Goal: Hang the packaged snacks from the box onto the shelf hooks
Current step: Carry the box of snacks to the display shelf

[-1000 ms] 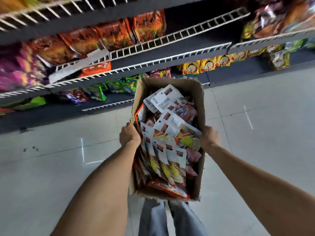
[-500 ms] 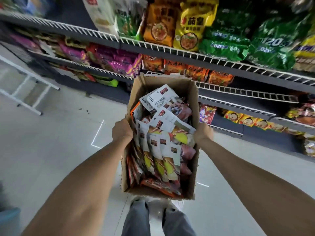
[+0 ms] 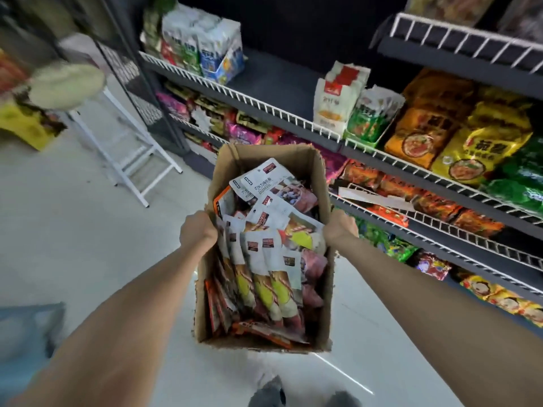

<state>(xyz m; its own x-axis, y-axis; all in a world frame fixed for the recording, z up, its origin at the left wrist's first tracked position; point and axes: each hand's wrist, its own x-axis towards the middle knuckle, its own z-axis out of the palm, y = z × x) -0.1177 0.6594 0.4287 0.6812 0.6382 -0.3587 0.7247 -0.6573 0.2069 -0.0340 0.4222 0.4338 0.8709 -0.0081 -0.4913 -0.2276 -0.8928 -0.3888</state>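
In a shop aisle, above a pale tiled floor (image 3: 76,230), a person carries an open cardboard box (image 3: 318,171) out in front with both arms stretched forward. The left hand (image 3: 198,229) grips the box's left wall at the rim, fingers curled over the edge and hidden inside; the right hand (image 3: 339,226) grips the right wall the same way. Each grip is closed tight on the cardboard.

The snacks (image 3: 264,254) lie inside the box, filling it in a loose heap: flat white-topped packets with dark labels, several overlapping in a row near the middle, with reddish and orange packs along the left and near walls. One white packet (image 3: 264,179) sits highest toward the far end.

To the right runs a dark shelf (image 3: 293,92) with white wire rails, stocked with yellow, orange and green bags (image 3: 482,142) on the upper tier and red packs (image 3: 435,201) on the tier below. Further back stand white and blue cartons (image 3: 205,45). A white stepladder (image 3: 132,154) stands on the floor to the left, well apart from the box. No shelf hooks can be made out. The person's shoes (image 3: 270,392) show at the bottom edge.
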